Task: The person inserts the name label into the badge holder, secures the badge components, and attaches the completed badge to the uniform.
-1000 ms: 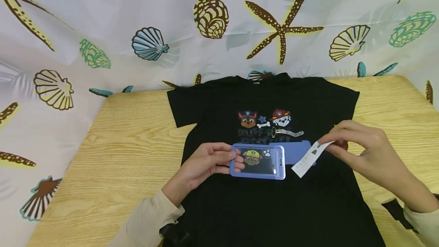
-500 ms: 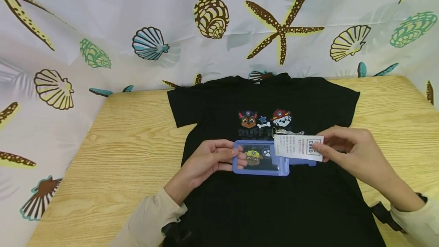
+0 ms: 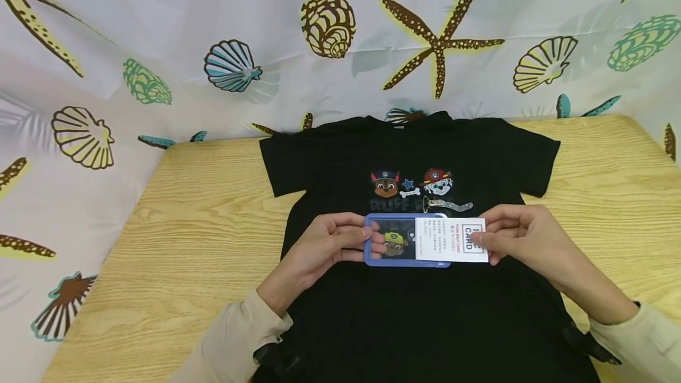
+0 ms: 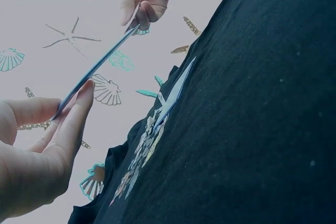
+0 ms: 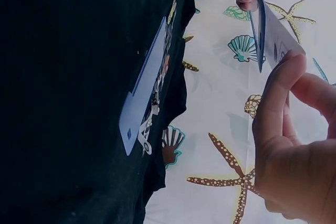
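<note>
In the head view, a blue-framed card holder with a clear window is pinched at its left end by my left hand, thumb in front and fingers behind. My right hand pinches the right end of a white printed paper card. The card covers the right half of the holder in this view. From the right wrist, the card lies close along the holder's near end. Below both, a flat blue plastic piece rests on a black T-shirt; the head view mostly hides it.
Just beyond the holder, a metal clip on a clear strap lies on the shirt's cartoon dog print. Under the shirt is a wooden table. A cloth with shells and starfish hangs behind.
My right hand has turned the paper card from a slant to level and brought it left over the holder. My left hand with the holder has shifted slightly right and up.
</note>
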`<state>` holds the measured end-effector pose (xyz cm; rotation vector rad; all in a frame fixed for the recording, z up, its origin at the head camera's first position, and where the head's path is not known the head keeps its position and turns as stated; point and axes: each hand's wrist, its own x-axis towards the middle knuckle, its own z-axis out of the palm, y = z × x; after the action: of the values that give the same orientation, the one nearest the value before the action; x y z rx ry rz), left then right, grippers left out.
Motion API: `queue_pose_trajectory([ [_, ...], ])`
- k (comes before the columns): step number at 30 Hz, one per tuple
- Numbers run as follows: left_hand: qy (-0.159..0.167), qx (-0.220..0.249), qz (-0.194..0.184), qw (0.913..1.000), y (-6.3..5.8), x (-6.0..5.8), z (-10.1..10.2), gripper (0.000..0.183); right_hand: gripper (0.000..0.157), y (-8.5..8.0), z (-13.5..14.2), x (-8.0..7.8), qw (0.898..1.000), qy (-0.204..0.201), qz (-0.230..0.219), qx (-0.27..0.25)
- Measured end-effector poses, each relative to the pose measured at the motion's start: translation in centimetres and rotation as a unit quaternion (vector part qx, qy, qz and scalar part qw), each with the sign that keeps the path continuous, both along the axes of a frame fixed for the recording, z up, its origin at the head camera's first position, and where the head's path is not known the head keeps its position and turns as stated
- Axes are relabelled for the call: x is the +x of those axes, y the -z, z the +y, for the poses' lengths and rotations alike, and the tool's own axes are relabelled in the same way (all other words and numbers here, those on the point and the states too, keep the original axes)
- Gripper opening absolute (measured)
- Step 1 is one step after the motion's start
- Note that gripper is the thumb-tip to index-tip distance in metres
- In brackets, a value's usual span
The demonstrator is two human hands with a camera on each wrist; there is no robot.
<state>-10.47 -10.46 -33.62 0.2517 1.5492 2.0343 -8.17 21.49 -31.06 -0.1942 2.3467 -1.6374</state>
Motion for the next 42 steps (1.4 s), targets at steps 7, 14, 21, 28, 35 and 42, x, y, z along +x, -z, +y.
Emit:
queue_pose_trajectory([
  [7, 0.002, 0.001, 0.002, 1.0000, 0.0, 0.0, 0.1, 0.036, 0.033, 0.3, 0.0, 0.0, 1.000, 0.005, -0.019, -0.001],
  [14, 0.003, -0.002, 0.003, 1.0000, 0.2, 0.0, 0.0, 0.035, 0.034, 0.6, 0.2, 0.0, 0.999, 0.005, -0.036, -0.008],
  [21, 0.001, -0.002, 0.001, 1.0000, 0.2, 0.0, -0.1, 0.035, 0.034, 0.7, 0.3, 0.0, 0.999, 0.004, -0.031, -0.019],
  [28, -0.004, -0.001, -0.006, 1.0000, 0.4, 0.0, -0.2, 0.035, 0.033, 0.9, 0.7, 0.1, 0.999, 0.001, -0.027, -0.029],
  [35, -0.006, -0.003, -0.011, 0.9999, 0.4, -0.1, -0.1, 0.036, 0.032, 0.9, 1.0, 0.1, 0.999, -0.002, -0.034, -0.034],
  [42, 0.002, 0.009, -0.017, 0.9998, 0.4, 0.1, 0.1, 0.035, 0.034, 0.8, 0.8, 0.0, 0.999, 0.002, -0.035, -0.027],
])
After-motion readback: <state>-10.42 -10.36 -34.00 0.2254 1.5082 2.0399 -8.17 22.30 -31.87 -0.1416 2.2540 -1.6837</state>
